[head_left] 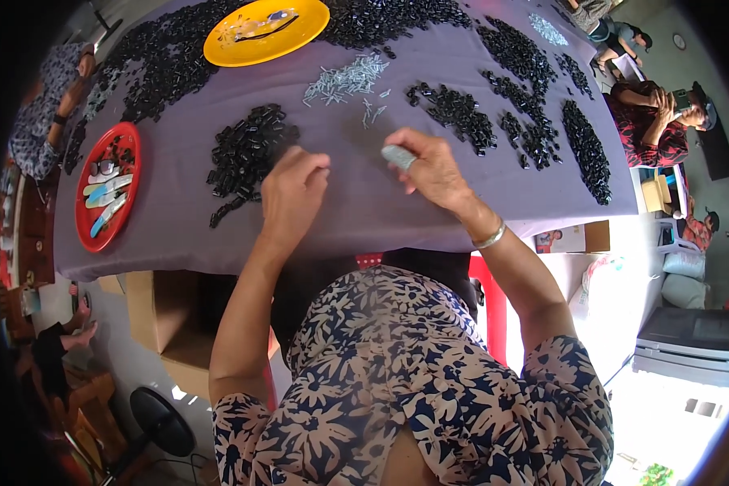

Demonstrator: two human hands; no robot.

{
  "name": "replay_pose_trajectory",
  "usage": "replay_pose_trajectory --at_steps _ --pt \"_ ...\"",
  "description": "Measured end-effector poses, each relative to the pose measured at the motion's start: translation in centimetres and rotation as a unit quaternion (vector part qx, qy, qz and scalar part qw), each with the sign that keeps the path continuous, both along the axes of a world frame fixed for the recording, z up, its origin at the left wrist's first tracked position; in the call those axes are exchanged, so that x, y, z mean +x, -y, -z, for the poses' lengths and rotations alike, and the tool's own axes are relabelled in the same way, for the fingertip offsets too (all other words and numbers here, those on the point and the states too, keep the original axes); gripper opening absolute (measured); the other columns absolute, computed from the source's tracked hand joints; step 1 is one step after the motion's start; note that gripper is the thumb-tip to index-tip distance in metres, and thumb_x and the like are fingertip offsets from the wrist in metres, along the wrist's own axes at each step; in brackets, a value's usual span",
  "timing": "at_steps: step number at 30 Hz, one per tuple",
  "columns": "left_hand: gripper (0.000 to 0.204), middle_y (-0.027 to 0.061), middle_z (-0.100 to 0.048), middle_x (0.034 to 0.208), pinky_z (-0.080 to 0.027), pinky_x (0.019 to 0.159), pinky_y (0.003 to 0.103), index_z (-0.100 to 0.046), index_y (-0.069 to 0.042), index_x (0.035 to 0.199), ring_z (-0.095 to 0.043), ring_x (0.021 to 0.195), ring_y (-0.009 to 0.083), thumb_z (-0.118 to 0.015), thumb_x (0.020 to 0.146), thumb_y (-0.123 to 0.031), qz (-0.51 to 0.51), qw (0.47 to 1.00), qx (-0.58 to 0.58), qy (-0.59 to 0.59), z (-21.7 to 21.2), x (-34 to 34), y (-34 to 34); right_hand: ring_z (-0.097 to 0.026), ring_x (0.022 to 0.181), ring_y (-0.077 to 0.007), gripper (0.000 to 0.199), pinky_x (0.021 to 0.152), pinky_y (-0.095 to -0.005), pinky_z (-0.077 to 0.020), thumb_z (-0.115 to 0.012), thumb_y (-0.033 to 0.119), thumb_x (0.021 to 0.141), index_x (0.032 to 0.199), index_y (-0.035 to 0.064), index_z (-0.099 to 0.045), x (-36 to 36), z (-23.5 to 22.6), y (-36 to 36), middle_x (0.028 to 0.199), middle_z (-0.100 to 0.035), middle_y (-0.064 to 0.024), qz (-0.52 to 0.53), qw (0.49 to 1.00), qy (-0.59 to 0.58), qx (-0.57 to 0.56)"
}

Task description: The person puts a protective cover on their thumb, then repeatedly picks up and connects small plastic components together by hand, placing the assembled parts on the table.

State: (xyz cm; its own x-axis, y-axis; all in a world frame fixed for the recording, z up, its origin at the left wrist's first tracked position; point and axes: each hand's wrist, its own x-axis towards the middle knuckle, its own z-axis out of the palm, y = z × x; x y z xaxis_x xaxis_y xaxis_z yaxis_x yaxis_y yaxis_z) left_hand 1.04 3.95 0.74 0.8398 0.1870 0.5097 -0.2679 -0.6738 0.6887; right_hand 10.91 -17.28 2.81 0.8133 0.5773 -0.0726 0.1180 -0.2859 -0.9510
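My left hand (293, 193) rests on the purple tablecloth (356, 211) with its fingers pinched together beside a pile of small black parts (247, 154); what it pinches is too small to tell. My right hand (429, 166) has a grey cover on the thumb tip and its fingers are curled, close to another black pile (458, 113). A heap of small silver pins (347, 79) lies just beyond both hands.
A yellow plate (266, 31) sits at the far edge and a red plate (108, 194) with tools at the left. More black parts (585, 150) spread along the right. One person sits at the left (49, 113), others at the right (656, 121). Cardboard boxes (170, 316) stand under the table.
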Motion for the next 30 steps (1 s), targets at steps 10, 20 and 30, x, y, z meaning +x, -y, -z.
replay_pose_trajectory --at_steps 10,20,30 --pt "0.015 0.0086 -0.058 0.098 -0.050 0.071 0.040 -0.067 -0.004 0.091 -0.062 0.083 0.0296 -0.067 0.076 -0.002 -0.152 0.983 0.101 0.020 -0.2 0.1 -0.7 -0.065 0.084 -0.0339 0.019 0.072 -0.0394 -0.0520 -0.069 0.007 0.084 0.102 0.0071 -0.063 8.1 -0.2 5.6 0.093 -0.063 -0.0138 0.092 0.850 0.445 -0.268" --pt "0.015 0.0093 -0.059 0.092 -0.050 0.072 0.038 -0.066 -0.004 0.088 -0.062 0.083 0.0284 -0.070 0.074 -0.001 -0.110 0.988 0.078 0.072 -0.1 -0.2 0.3 -0.062 0.082 -0.0369 0.015 0.071 -0.0426 -0.0503 -0.068 0.008 0.085 0.098 0.0048 -0.062 2.9 -1.2 2.6 0.091 -0.062 -0.0140 0.010 0.892 0.405 -0.199" --pt "0.012 0.0074 -0.060 0.086 -0.049 0.071 0.037 -0.066 -0.006 0.083 -0.061 0.081 0.0273 -0.069 0.073 0.000 -0.097 0.989 0.077 0.086 0.2 0.3 0.4 -0.066 0.085 -0.0326 0.016 0.078 -0.0379 -0.0517 -0.062 0.005 0.084 0.099 0.0063 -0.067 13.2 -1.9 0.9 0.100 -0.067 -0.0143 0.016 0.925 0.339 -0.169"
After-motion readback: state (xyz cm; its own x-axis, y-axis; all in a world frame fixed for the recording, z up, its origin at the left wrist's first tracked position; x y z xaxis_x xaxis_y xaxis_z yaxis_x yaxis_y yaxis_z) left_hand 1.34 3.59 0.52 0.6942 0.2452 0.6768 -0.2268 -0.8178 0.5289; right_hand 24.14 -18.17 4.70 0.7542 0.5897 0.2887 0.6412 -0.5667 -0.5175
